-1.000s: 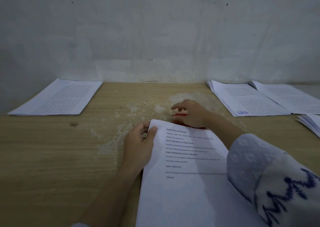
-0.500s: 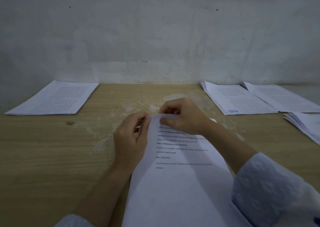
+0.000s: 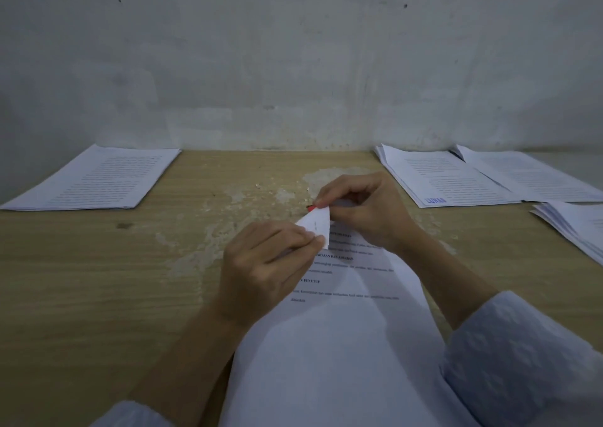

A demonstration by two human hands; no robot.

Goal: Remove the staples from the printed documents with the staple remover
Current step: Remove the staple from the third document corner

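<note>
Left hand (image 3: 264, 263): fingers (image 3: 306, 240) curled, pinching the folded-up top left corner (image 3: 315, 226) of the printed document (image 3: 342, 328). Corner bent upward and back, underside showing; a small dark mark on it, too small to say whether it is a staple.

Right hand (image 3: 362, 209): fingers (image 3: 329, 198) curled, gripping a small red staple remover (image 3: 311, 208). Only its red tip shows past the fingertips, touching the top point of the folded corner. Rest of the tool hidden in the hand; how its jaws stand cannot be told.

Document lies at the near middle of the tabletop (image 3: 98, 279), its lower part running off the near edge toward the person. Printed lines across its upper half, blank below. Right forearm crosses over its right side; pale patterned sleeve (image 3: 522, 361) at the near right corner.

Wooden tabletop, a pale scuffed patch (image 3: 261, 198) just beyond the hands, toward the far edge.

Far left corner: one stack of printed pages (image 3: 94, 178), flat, well apart from the hands.
Far right corner: two printed stacks side by side, the nearer-in one (image 3: 440, 178) with a blue mark at its near corner, the other (image 3: 528, 178) partly overlapping it on the right.
Right edge: a further stack (image 3: 574, 227), cut off by the frame.

Grey plastered wall (image 3: 293, 67) stands along the far edge.
</note>
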